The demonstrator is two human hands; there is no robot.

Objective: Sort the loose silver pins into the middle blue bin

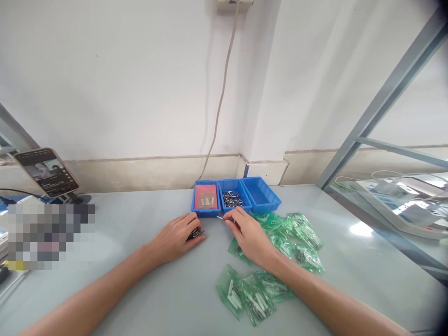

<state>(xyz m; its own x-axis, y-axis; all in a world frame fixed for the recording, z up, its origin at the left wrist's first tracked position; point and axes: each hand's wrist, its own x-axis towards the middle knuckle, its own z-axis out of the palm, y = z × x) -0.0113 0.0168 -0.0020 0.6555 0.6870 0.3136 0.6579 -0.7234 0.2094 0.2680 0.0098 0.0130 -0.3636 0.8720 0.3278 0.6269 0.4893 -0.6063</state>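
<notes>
My left hand [180,235] rests on the table, its fingers curled around a small bunch of dark metal pins [195,233]. Between the thumb and fingertips of my right hand [249,233] is a thin metal pin [220,217], its light tip pointing left. Just beyond that hand, a blue bin [248,199] holds a heap of similar small metal pieces [233,199]. Green plastic bags [259,298] filled with metal pieces and white strips lie under and around my right forearm; it partly hides some of them.
Left of the pin bin stands a blue bin [193,205] with a pink sheet and a small clear packet inside. Another blue bin [262,193] stands at right. A phone [46,172] on a stand is at far left, a metal frame [381,98] at right.
</notes>
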